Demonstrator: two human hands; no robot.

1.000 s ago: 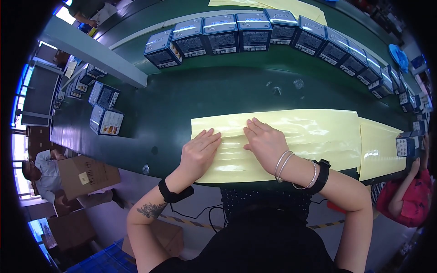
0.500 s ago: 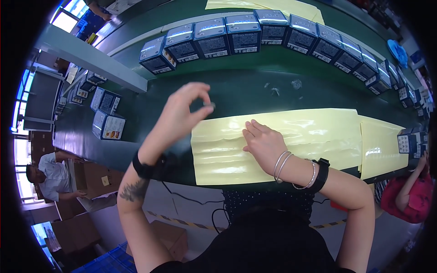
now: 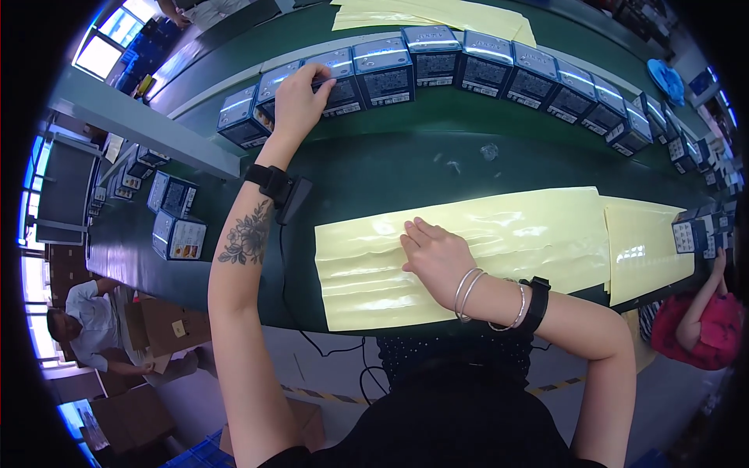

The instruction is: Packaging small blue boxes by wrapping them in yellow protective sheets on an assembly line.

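My left hand (image 3: pixel 300 97) is stretched out to the back row, over a dark blue box (image 3: pixel 331 61). Its thumb and fingers are curled in a pinch at the box's upper part; a tiny thing between the tips is too small to name. On the glossy pale-yellow sheets (image 3: pixel 538 234), which look like sticker backing, my right hand (image 3: pixel 441 261) rests with fingers extended, pressing them to the table. Small bits of clear film (image 3: pixel 488 151) lie on the green table behind the sheets.
More blue boxes (image 3: pixel 433 58) form a curved row along the back. Two boxes (image 3: pixel 178 235) stand left by a grey post (image 3: pixel 148 117). Further yellow sheets (image 3: pixel 437 19) lie beyond the row. A person in red (image 3: pixel 694 331) is at right, another with a carton (image 3: pixel 168 316) at left.
My left hand has moved from above the sheet's left corner, forward and left to the back row of boxes, still pinched. My right hand stays on the sheets. The whole view has shifted slightly.
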